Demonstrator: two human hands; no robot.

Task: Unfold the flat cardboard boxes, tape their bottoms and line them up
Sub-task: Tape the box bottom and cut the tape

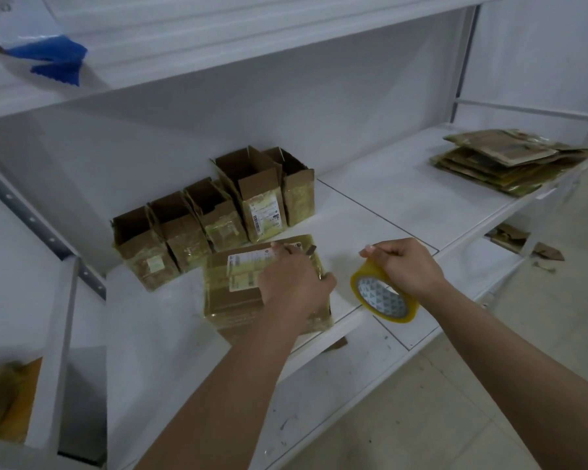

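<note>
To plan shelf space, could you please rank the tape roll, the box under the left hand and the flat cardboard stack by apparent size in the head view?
1. Box
2. Flat stack, though farther away, so unsure against the box
3. Tape roll

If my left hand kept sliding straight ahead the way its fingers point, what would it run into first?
Likely the tall open brown cardboard box with the white label, standing just beyond the box under the left hand; depth is uncertain.
</note>
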